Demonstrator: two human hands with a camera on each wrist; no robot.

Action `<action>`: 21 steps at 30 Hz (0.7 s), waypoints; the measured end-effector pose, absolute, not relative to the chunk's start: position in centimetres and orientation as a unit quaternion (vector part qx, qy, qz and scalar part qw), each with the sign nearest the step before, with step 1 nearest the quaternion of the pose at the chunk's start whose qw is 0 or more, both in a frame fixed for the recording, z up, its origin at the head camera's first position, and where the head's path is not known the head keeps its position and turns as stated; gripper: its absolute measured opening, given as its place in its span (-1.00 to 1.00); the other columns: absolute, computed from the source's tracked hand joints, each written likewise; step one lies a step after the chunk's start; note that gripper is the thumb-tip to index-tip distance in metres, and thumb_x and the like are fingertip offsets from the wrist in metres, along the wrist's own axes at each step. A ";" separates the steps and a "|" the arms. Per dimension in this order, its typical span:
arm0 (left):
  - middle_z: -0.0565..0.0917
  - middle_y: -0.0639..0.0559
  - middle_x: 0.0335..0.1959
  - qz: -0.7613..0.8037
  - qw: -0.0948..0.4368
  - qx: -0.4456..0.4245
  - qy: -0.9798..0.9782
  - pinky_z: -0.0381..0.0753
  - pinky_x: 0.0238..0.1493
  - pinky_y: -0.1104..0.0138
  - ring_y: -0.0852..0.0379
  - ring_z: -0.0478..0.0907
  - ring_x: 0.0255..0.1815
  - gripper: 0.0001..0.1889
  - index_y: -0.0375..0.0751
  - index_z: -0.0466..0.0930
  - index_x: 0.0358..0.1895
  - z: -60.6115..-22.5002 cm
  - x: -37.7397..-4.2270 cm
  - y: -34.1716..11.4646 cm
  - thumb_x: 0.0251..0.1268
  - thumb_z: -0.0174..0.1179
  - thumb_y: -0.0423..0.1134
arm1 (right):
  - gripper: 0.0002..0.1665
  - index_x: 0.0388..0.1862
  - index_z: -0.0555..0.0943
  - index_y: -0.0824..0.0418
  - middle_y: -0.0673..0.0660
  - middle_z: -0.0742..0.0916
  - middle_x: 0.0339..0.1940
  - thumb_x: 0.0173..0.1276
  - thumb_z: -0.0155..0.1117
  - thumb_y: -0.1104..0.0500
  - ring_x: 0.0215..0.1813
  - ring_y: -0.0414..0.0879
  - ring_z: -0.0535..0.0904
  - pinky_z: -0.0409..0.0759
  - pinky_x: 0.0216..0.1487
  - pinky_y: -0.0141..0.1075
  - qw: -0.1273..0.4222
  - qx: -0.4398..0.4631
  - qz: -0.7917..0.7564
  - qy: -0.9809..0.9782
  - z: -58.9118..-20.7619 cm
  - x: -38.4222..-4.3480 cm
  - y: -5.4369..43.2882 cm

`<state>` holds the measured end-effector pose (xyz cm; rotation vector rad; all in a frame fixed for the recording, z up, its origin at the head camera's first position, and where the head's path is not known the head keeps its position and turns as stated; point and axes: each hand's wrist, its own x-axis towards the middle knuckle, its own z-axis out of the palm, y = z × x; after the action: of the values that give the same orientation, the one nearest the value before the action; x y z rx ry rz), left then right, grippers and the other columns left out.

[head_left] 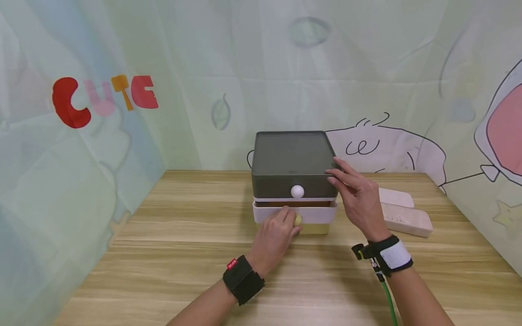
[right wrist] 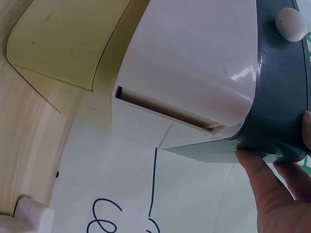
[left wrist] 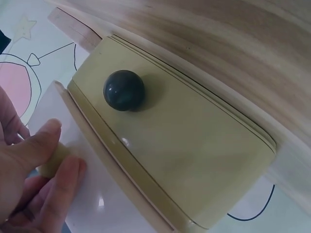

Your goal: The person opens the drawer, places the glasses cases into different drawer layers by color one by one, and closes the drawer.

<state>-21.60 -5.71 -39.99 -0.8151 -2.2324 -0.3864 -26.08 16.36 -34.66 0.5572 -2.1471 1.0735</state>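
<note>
Closest in, a black strap (head_left: 244, 280) with a red tag circles the left wrist, and a black band (head_left: 389, 256) with a white patch circles the right; a green cable (head_left: 389, 299) trails from the latter. Both lie over a wood-grained counter (head_left: 171, 217). The left hand (head_left: 274, 233) pinches a pale yellow knob (left wrist: 56, 160) between thumb and fingers. That knob sits on the front of a white drawer (head_left: 316, 214), which stands partway out of a 3-tier box at the middle of the counter. Beneath is the box's yellow bottom tier (head_left: 318, 228), its dark round knob (left wrist: 124, 91) plain in the left wrist view. The right hand (head_left: 360, 199) grasps nothing: its fingers, extended, rest against the front right corner of the dark grey top tier (head_left: 269, 185), which has a white knob (head_left: 297, 191). Right of the box, 2 pale bars lie side by side, the nearer bar (head_left: 408, 219) speckled, the farther bar (head_left: 395, 198) partly behind it. Behind everything hangs a pale printed backdrop (head_left: 195, 45), with colourful letters reading "CUTE" (head_left: 71, 103) on the left and a pink balloon (head_left: 507, 129) on the right.
</note>
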 end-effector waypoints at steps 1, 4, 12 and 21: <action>0.62 -0.02 -0.30 -0.147 0.361 -0.317 -0.865 0.69 -0.29 0.36 0.16 0.63 -0.40 -0.72 -0.30 0.60 -0.21 -40.0 -21.6 -5.7 0.16 0.45 -0.21 | -0.70 0.10 0.75 0.21 0.14 0.60 0.42 0.41 0.31 0.28 0.31 0.15 0.64 0.61 0.05 -0.23 0.332 0.214 0.411 -0.822 -34.7 -26.1 16.3; 0.63 -0.03 -0.25 -0.139 0.365 -0.322 -0.862 0.71 -0.23 0.37 0.14 0.65 -0.33 -0.70 -0.33 0.64 -0.13 -40.0 -21.7 -5.8 0.14 0.46 -0.24 | -0.70 0.10 0.75 0.21 0.15 0.61 0.41 0.42 0.31 0.27 0.29 0.18 0.65 0.61 0.04 -0.21 0.332 0.215 0.411 -0.821 -34.6 -26.0 16.3; 0.63 -0.03 -0.21 -0.139 0.367 -0.324 -0.861 0.70 -0.20 0.37 0.13 0.63 -0.28 -0.68 -0.34 0.66 -0.04 -40.3 -22.1 -5.9 0.18 0.43 -0.27 | -0.70 0.10 0.75 0.21 0.16 0.61 0.41 0.42 0.31 0.27 0.32 0.21 0.62 0.60 0.05 -0.29 0.330 0.214 0.418 -0.819 -34.5 -25.8 16.4; 0.65 -0.05 -0.16 -0.137 0.372 -0.317 -0.862 0.70 -0.16 0.36 0.11 0.64 -0.24 -0.68 -0.33 0.64 -0.04 -40.3 -22.2 -5.9 0.18 0.42 -0.27 | -0.71 0.09 0.76 0.22 0.17 0.61 0.40 0.42 0.31 0.27 0.29 0.22 0.64 0.49 0.05 -0.68 0.332 0.220 0.425 -0.813 -34.5 -25.9 16.3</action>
<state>-22.20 -5.86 -40.30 -0.8117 -2.2079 -0.3514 -25.89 16.31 -34.45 0.5743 -2.1239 1.1110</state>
